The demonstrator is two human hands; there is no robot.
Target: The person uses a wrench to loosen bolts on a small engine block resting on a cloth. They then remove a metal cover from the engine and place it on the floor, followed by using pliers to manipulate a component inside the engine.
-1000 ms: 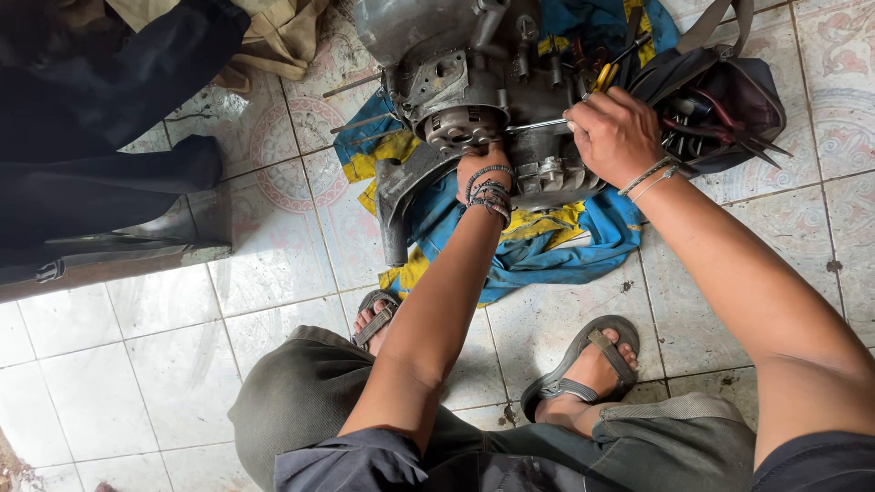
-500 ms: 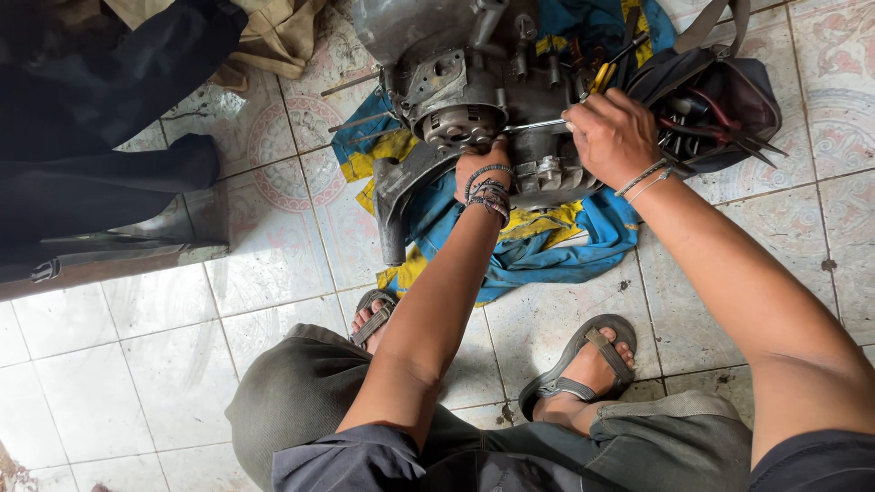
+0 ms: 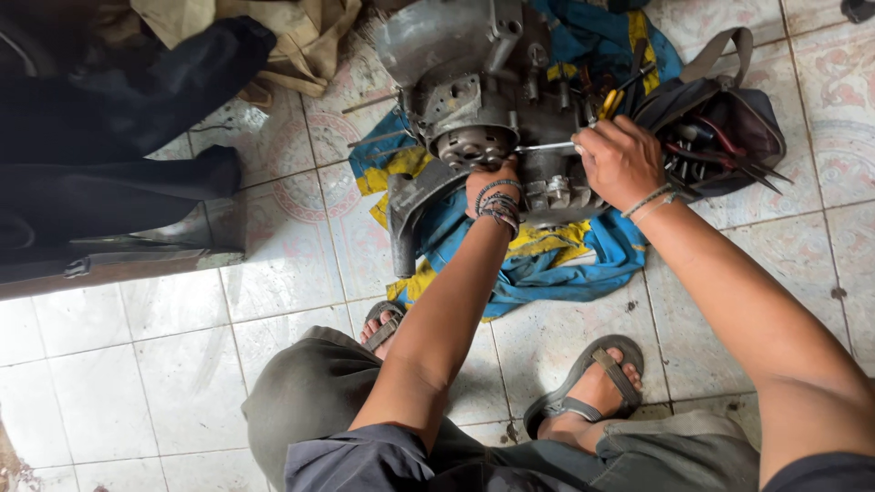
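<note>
Stained white floor tiles (image 3: 137,364) under blue-yellow cloth (image 3: 565,264), grey engine (image 3: 492,100).

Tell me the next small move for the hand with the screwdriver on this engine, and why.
Probably turn the screwdriver in place. The right hand grips its handle, the shaft lies level with its tip at the engine beside the round hub, and the left hand braces the casing just below.
</note>
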